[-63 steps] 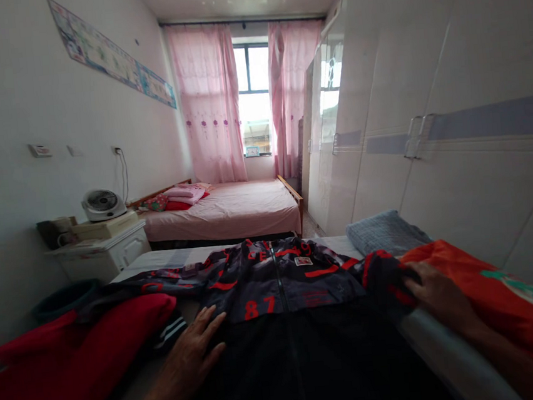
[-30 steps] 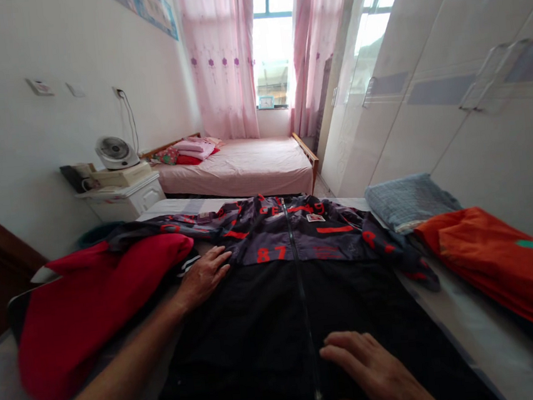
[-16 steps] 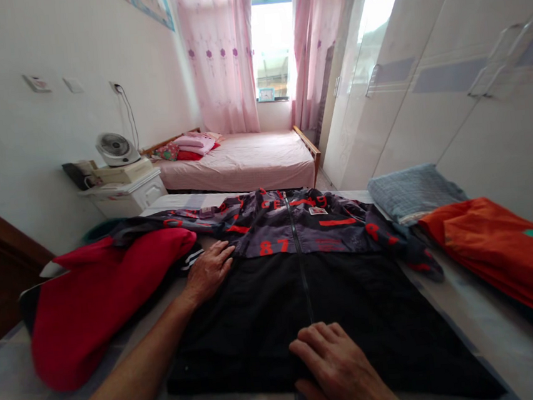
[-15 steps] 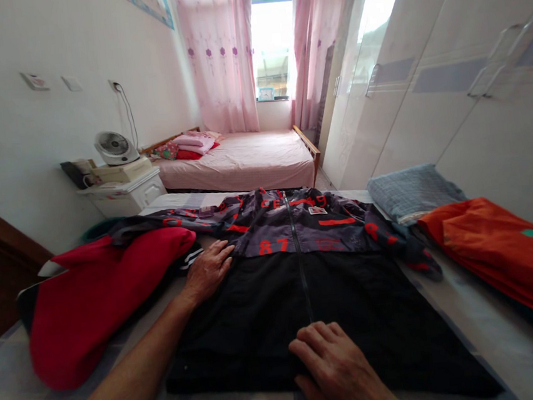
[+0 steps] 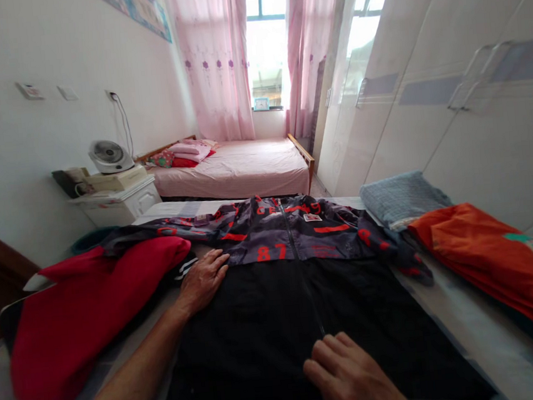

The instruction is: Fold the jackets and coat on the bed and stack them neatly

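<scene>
A zipped jacket (image 5: pixel 277 306) lies spread front-up on the bed, black below and dark patterned with red figures above. My left hand (image 5: pixel 204 279) rests flat on its left edge, just under the patterned band, with the fingers stretched out. Near the bottom of the zipper (image 5: pixel 310 296), my right hand (image 5: pixel 344 368) has its fingers curled down on the black cloth, gripping it. The zipper line bends to the right toward that hand. The fingertips and what is directly under them are hidden.
Red clothing (image 5: pixel 84 312) lies left of the jacket. On the right are folded orange clothing (image 5: pixel 482 242) and a grey-blue folded cloth (image 5: pixel 402 196). Beyond stand a second bed (image 5: pixel 244 164), a fan (image 5: pixel 110 155) on a cabinet, and a white wardrobe (image 5: pixel 421 40) along the right.
My right hand has shifted slightly right, and the lower zipper now slants right with it. My left hand stays on the jacket's left edge. The camera view has moved a little.
</scene>
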The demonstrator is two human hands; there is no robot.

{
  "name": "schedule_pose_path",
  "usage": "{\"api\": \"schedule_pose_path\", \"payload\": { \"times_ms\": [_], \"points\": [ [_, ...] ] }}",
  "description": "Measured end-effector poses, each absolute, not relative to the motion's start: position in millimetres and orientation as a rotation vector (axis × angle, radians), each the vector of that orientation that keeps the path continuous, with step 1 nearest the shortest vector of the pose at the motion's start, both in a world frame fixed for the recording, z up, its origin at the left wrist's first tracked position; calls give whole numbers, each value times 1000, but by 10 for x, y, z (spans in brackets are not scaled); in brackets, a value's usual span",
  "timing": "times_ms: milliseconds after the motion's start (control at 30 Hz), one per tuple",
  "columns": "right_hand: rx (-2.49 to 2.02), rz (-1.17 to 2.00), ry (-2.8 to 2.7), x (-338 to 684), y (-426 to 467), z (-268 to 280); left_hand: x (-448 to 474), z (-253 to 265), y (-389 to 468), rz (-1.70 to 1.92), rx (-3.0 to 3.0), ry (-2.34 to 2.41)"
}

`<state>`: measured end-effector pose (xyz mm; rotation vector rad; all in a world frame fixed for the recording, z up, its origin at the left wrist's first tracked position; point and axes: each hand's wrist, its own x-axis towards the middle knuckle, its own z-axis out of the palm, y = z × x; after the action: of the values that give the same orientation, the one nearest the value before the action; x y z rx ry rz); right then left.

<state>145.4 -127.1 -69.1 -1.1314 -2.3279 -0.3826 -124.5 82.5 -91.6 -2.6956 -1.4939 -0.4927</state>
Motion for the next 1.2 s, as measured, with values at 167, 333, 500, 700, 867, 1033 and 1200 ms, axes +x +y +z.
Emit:
{"api": "schedule_pose_path", "payload": {
  "times_ms": [167, 333, 500, 700, 867, 1033, 1200],
  "points": [
    [-1210, -189, -2335, 1603, -1202, -477, -1206, -721, 870, -429, -2736, -1469],
    [-1491, -317, -2213, 2063, -965, -282, -851, -530, 743, -498, -2737, -1373],
    [-1753, -196, -2303, 2555, -854, -782, -749, -784, 644, -360, -2879, -1400],
    [-1975, -462, -1986, 3062, -786, -663, -703, -650, 712, -398, -3011, -1466],
    [-2266, -635, -1644, 3468, -575, -657, -215, -392, 532, -531, -3210, -1269],
    [-2257, 4, -1454, 3765, -435, -517, 91, -494, 309, -230, -3391, -1122],
    [-2029, -113, -1120, 3532, -172, 256, 132, -598, 294, -340, -3490, -1174]
  ]
}}
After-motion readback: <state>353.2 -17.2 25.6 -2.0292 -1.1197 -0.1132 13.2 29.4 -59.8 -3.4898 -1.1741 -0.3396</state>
